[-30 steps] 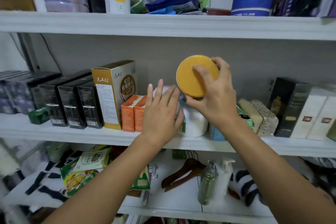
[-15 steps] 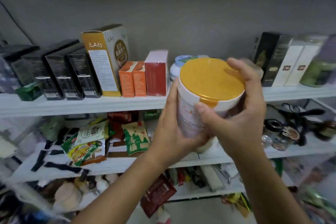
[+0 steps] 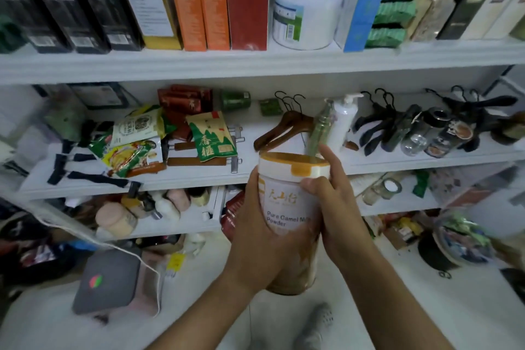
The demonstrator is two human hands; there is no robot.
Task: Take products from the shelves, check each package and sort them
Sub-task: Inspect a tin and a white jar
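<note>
Head view: left hand (image 3: pixel 255 241) and right hand (image 3: pixel 341 207) grip the can (image 3: pixel 284 202) (label readable), likely checking it; next calls for sorting.

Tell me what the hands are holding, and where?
The milk powder tub: left hand wraps its side, right hand grips its top, at the yellow lid.

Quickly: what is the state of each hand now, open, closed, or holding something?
Left hand: grips the camel milk powder can around its body.
Right hand: grips the same can near its yellow lid.
</note>
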